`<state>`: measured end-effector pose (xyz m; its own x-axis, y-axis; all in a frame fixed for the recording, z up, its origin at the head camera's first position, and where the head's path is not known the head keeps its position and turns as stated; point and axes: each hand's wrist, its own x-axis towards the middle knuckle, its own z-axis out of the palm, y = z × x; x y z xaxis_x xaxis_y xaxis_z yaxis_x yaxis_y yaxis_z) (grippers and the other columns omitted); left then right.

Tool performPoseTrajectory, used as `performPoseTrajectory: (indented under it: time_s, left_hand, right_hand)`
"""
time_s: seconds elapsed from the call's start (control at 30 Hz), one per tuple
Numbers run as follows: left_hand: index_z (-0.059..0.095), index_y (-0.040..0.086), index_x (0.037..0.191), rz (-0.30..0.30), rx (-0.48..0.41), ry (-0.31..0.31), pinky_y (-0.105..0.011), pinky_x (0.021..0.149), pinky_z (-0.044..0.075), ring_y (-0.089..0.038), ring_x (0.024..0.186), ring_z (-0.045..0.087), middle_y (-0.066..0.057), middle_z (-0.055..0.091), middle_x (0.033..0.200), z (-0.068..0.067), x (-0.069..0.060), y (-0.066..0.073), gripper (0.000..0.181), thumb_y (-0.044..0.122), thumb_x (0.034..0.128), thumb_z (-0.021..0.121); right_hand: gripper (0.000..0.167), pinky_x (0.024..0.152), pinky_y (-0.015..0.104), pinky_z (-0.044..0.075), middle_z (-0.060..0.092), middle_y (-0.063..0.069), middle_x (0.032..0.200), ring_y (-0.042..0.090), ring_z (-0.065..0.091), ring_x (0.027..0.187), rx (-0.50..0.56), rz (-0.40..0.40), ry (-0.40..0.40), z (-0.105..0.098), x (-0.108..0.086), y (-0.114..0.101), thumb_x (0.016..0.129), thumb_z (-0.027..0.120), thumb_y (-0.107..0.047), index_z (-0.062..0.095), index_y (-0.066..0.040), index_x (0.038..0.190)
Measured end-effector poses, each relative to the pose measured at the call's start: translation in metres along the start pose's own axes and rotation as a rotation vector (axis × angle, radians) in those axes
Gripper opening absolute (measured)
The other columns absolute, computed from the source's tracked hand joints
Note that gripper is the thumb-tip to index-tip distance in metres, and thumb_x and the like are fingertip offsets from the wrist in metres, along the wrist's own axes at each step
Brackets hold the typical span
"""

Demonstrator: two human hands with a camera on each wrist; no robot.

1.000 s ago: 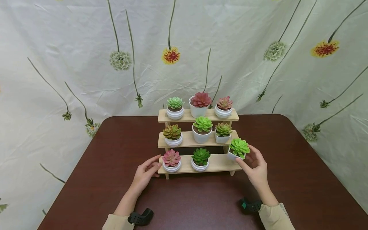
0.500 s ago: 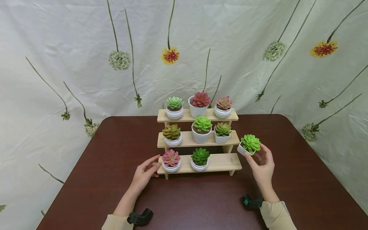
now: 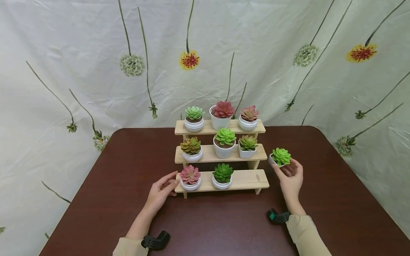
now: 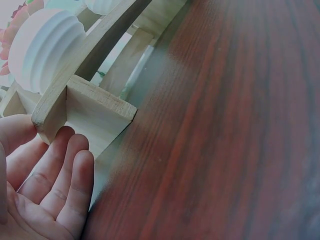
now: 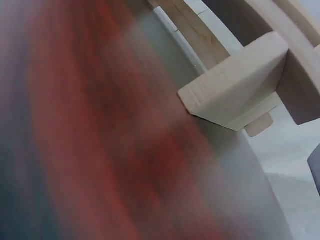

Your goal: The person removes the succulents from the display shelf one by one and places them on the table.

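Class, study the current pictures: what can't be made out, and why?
Head view: some fingertips of the right hand, hidden by the held green succulent.
Left wrist view: most of the pink succulent and part of the left hand, cut off by the frame edges.
Right wrist view: what the grey object is, cut off by the right edge; the tabletop's grain, blurred.

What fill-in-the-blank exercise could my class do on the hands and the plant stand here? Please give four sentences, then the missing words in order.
1. The wooden stand has ____ shelves.
2. The right hand holds a potted plant with ____ leaves.
3. The left hand touches one end of the ____ shelf.
4. The pots are all ____ in colour.

Missing words: three; green; bottom; white.
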<state>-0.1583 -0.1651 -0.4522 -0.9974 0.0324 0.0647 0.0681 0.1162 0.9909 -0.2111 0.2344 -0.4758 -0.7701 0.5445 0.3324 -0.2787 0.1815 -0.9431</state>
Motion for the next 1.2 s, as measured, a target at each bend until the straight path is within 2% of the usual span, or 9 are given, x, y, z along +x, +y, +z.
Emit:
performPoseTrajectory:
  time_s: [0.23, 0.47, 0.6, 0.7, 0.87, 0.93, 1.03, 1.1, 1.2]
  left_hand:
    - [0.050, -0.008, 0.130, -0.001, 0.005, 0.000, -0.031, 0.063, 0.056, -0.012, 0.073, 0.061, -0.022, 0.063, 0.096, 0.000, 0.000, 0.002, 0.039, 0.002, 0.0922, 0.057]
    - [0.051, -0.009, 0.129, 0.005, 0.006, 0.005, -0.030, 0.063, 0.056, -0.012, 0.072, 0.060, -0.020, 0.063, 0.093, -0.001, -0.001, 0.002, 0.039, 0.002, 0.0920, 0.057]
    - [0.050, -0.009, 0.129, 0.006, -0.004, 0.001, -0.030, 0.063, 0.056, -0.013, 0.073, 0.060, -0.021, 0.062, 0.093, -0.001, 0.001, -0.004, 0.040, 0.002, 0.0920, 0.057]
    - [0.051, -0.007, 0.129, 0.021, -0.022, 0.006, -0.029, 0.062, 0.056, -0.012, 0.073, 0.060, -0.018, 0.063, 0.093, -0.003, 0.005, -0.016, 0.040, 0.005, 0.0919, 0.059]
    - [0.051, -0.007, 0.129, 0.016, -0.008, 0.005, -0.030, 0.063, 0.056, -0.012, 0.073, 0.060, -0.020, 0.062, 0.094, -0.001, 0.002, -0.007, 0.039, 0.003, 0.0918, 0.058]
    - [0.050, -0.009, 0.129, 0.006, 0.001, 0.001, -0.031, 0.063, 0.056, -0.012, 0.073, 0.059, -0.022, 0.062, 0.095, 0.000, 0.000, 0.001, 0.039, 0.000, 0.0917, 0.057]
    - [0.051, -0.009, 0.129, 0.004, 0.002, -0.002, -0.031, 0.064, 0.056, -0.012, 0.073, 0.059, -0.022, 0.062, 0.095, 0.000, 0.000, 0.001, 0.039, 0.001, 0.0918, 0.057]
    - [0.050, -0.009, 0.129, 0.002, 0.001, -0.003, -0.031, 0.063, 0.056, -0.011, 0.073, 0.059, -0.021, 0.062, 0.094, 0.001, 0.000, 0.001, 0.039, 0.001, 0.0918, 0.057]
    - [0.050, -0.009, 0.129, -0.001, 0.001, -0.004, -0.030, 0.063, 0.056, -0.012, 0.072, 0.059, -0.019, 0.062, 0.093, 0.001, 0.000, 0.001, 0.039, 0.001, 0.0918, 0.057]
  right_hand:
    - [0.065, 0.068, 0.006, 0.045, 0.054, 0.011, 0.114, 0.005, 0.055, 0.087, -0.165, 0.122, -0.057, 0.004, 0.006, 0.007, 0.077, 0.079, -0.015, 0.046, -0.001, 0.131]
    - [0.068, 0.068, 0.006, 0.042, 0.052, 0.018, 0.118, 0.025, 0.057, 0.097, -0.206, 0.197, -0.072, 0.012, 0.012, 0.012, 0.076, 0.079, -0.015, 0.045, 0.000, 0.132]
    - [0.070, 0.066, 0.005, 0.039, 0.052, 0.020, 0.117, 0.029, 0.057, 0.101, -0.241, 0.241, -0.084, 0.014, 0.013, 0.010, 0.076, 0.079, -0.018, 0.043, 0.001, 0.133]
    - [0.071, 0.064, 0.003, 0.038, 0.053, 0.020, 0.116, 0.029, 0.057, 0.100, -0.268, 0.255, -0.093, 0.015, 0.013, 0.009, 0.076, 0.079, -0.021, 0.043, 0.002, 0.133]
    - [0.073, 0.062, 0.002, 0.037, 0.054, 0.020, 0.114, 0.031, 0.058, 0.100, -0.296, 0.243, -0.106, 0.015, 0.014, 0.009, 0.076, 0.079, -0.024, 0.042, 0.002, 0.133]
    - [0.074, 0.067, 0.007, 0.042, 0.054, 0.020, 0.115, 0.031, 0.058, 0.101, -0.304, 0.238, -0.112, 0.016, 0.015, 0.009, 0.076, 0.080, -0.026, 0.042, 0.003, 0.133]
    - [0.076, 0.082, 0.024, 0.047, 0.051, 0.022, 0.120, 0.033, 0.055, 0.106, -0.308, 0.221, -0.122, 0.015, 0.015, 0.006, 0.075, 0.080, -0.026, 0.041, 0.003, 0.133]
    - [0.078, 0.091, 0.039, 0.045, 0.048, 0.023, 0.125, 0.035, 0.052, 0.111, -0.317, 0.203, -0.124, 0.015, 0.015, 0.002, 0.075, 0.081, -0.026, 0.040, 0.003, 0.135]
    - [0.081, 0.097, 0.046, 0.039, 0.044, 0.024, 0.131, 0.038, 0.046, 0.116, -0.314, 0.159, -0.112, 0.014, 0.015, -0.005, 0.074, 0.081, -0.025, 0.038, 0.003, 0.137]
